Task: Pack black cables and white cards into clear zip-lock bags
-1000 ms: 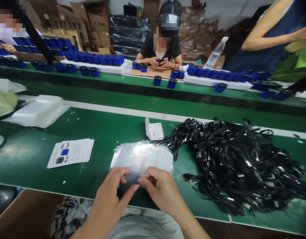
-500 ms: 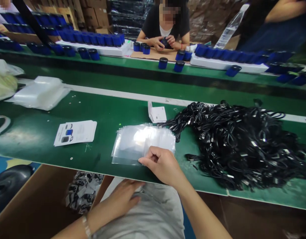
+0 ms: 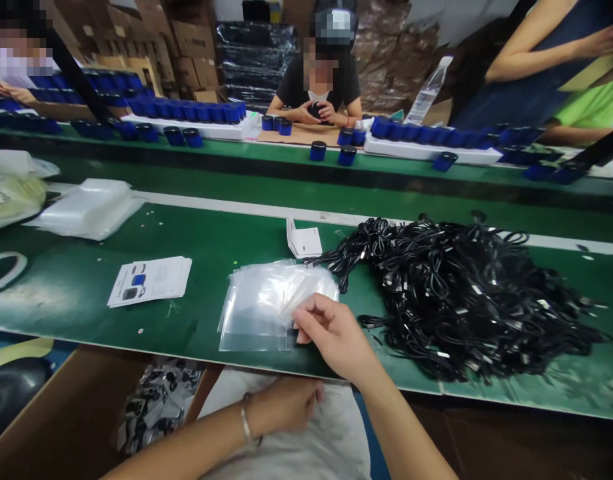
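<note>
My right hand [image 3: 336,337] is closed in a pinch on the near right corner of a clear plastic bag [image 3: 306,293], which bends up from a stack of flat clear bags [image 3: 251,327] on the green bench. Below the bench edge, over my lap, my left hand [image 3: 289,402] is smeared by motion and its fingers are hard to make out. A large heap of black coiled cables [image 3: 446,293] lies just right of the bags. Behind the stack stands a small folded white leaflet [image 3: 305,241]. Printed cards [image 3: 151,280] are piled to the left.
A bundle of plastic bags [image 3: 89,208] lies at the left rear. Under the bench, an open carton [image 3: 76,400] holds small bagged parts [image 3: 159,403]. Across the bench, a co-worker [image 3: 316,87] handles a dark item among blue jars with black lids [image 3: 317,151]. A clear bottle [image 3: 429,92] leans there.
My right hand has lifted and bent the corner of a bag off the stack. My left hand has moved right across my lap. The camera view has tilted up a little.
</note>
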`<control>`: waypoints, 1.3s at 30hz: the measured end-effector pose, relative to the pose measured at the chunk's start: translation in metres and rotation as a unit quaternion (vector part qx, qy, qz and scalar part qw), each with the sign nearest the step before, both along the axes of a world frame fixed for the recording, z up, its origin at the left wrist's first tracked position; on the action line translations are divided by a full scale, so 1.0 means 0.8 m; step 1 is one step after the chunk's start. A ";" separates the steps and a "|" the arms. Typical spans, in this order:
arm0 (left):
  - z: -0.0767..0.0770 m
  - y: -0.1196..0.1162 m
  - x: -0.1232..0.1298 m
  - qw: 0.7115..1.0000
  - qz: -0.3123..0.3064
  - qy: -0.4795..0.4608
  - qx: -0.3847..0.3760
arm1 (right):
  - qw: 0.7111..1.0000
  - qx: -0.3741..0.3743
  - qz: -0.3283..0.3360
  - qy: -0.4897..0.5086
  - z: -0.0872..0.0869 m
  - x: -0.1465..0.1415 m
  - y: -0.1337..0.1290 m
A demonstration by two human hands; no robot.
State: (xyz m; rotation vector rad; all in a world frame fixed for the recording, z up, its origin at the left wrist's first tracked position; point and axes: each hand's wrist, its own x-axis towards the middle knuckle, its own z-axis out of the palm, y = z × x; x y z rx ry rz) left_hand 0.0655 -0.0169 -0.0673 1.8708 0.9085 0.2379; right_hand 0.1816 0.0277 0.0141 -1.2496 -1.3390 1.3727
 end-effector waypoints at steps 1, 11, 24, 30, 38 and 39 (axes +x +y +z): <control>0.015 -0.005 -0.008 0.999 -0.037 0.000 -0.010 | 1.000 0.003 -0.014 0.010 0.004 0.006 0.000; 0.104 0.057 -0.079 0.961 0.257 -0.016 0.101 | 0.988 0.031 -0.129 0.077 0.016 0.035 0.013; 0.066 0.108 -0.096 0.893 0.011 0.193 0.406 | 0.987 0.070 -0.016 -0.145 -0.010 -0.005 -0.007; 0.078 0.165 -0.082 0.891 0.057 0.194 0.406 | 0.992 0.037 -0.044 -0.108 0.004 0.011 0.019; 0.085 0.158 -0.089 0.904 0.097 0.111 0.401 | 0.989 0.051 -0.035 -0.137 0.014 0.013 0.018; 0.092 0.156 -0.089 0.906 0.115 0.095 0.396 | 0.987 0.060 -0.035 -0.144 0.016 0.011 0.019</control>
